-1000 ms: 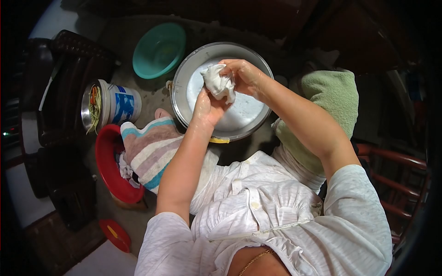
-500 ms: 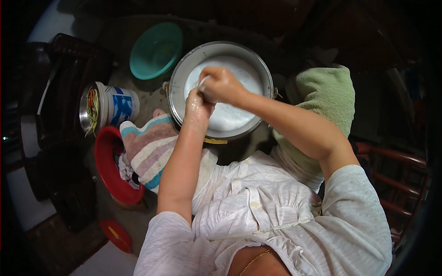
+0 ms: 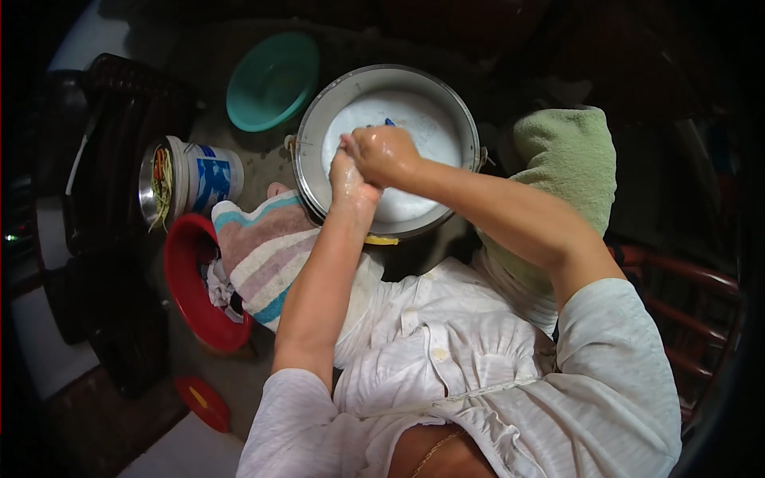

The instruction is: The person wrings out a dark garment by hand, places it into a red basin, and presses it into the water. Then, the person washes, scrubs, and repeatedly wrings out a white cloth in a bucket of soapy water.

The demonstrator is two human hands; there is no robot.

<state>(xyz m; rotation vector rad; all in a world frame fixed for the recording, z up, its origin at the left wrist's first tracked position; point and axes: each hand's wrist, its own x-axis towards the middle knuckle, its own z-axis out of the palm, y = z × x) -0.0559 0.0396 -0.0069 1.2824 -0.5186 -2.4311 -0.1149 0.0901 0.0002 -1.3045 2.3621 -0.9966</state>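
Note:
A large round metal pot (image 3: 309, 151) stands in front of me, filled with white soapy foam (image 3: 430, 147). Both of my hands are over the foam, wet and pressed together. My right hand (image 3: 388, 153) is closed in a fist, knuckles up, against the fingers of my left hand (image 3: 351, 177). The left hand's fingers are mostly hidden by the right, and they look closed. What the two hands grip is covered from view. A small dark blue bit (image 3: 390, 123) shows in the foam just past my right hand.
A green basin (image 3: 253, 119) sits beyond the pot to the left. Nearer are a white bucket (image 3: 213, 179) with a metal bowl of food scraps on it and a red basin (image 3: 177, 263) holding cloths. Striped (image 3: 275, 255) and green towels (image 3: 570, 159) cover my knees.
My right fist has turned and shifted slightly right, with my left hand close against it. The whitish piece seen at the right fist is now hidden, and the blue bit has appeared.

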